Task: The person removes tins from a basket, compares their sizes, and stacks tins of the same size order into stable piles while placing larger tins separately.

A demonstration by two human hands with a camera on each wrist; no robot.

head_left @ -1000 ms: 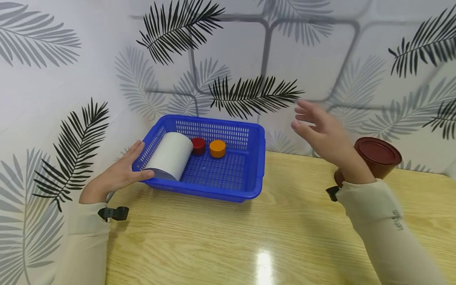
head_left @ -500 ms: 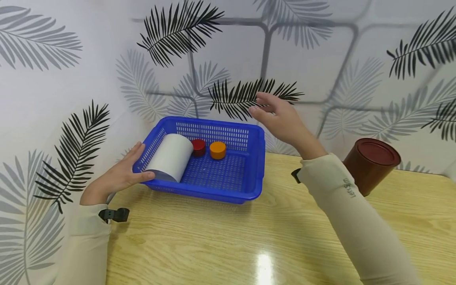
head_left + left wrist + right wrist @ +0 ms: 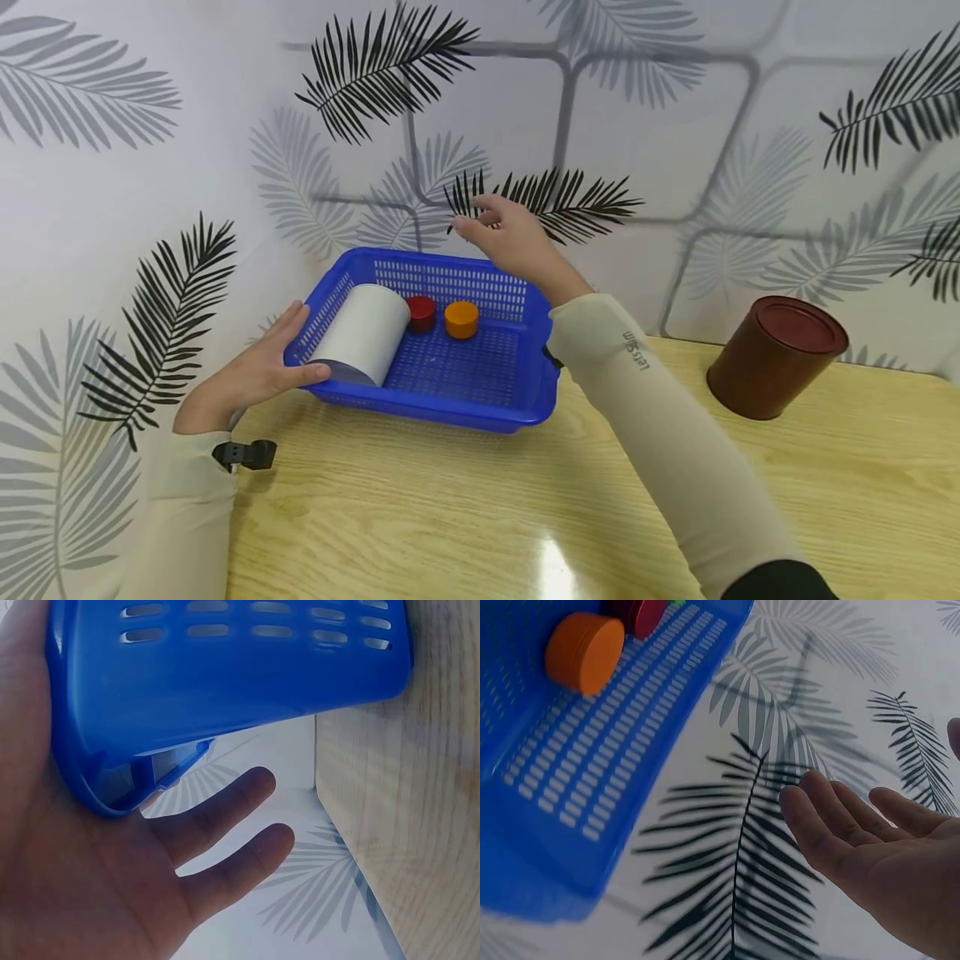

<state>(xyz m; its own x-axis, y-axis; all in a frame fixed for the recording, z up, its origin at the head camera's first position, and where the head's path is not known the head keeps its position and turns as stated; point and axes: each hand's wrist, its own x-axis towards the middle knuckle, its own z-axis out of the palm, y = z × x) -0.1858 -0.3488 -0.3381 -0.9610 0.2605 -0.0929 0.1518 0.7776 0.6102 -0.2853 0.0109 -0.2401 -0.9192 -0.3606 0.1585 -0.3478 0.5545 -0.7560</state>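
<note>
My left hand (image 3: 251, 371) rests against the left end of a blue plastic basket (image 3: 435, 408). Its thumb lies over the front rim, and in the left wrist view the visible fingers (image 3: 225, 810) stretch out straight beneath the rim. Above the basket's back rim, my right hand (image 3: 517, 242) hovers with loosely bent fingers and holds nothing. Inside the basket a large white cylinder (image 3: 363, 329) lies on its side at the left. Beside it are a small red round piece (image 3: 422, 313) and a small orange round piece (image 3: 461, 319).
A brown can (image 3: 776, 358) with a dark red lid stands on the wooden table (image 3: 450, 508), to the right of the basket. Behind rises a white wall covering (image 3: 637, 133) with leaf prints. A bit of green (image 3: 677, 602) shows in the right wrist view.
My right hand has moved left from near the brown can to over the basket's back rim, leaving the can in full view. The left hand has stayed at the basket.
</note>
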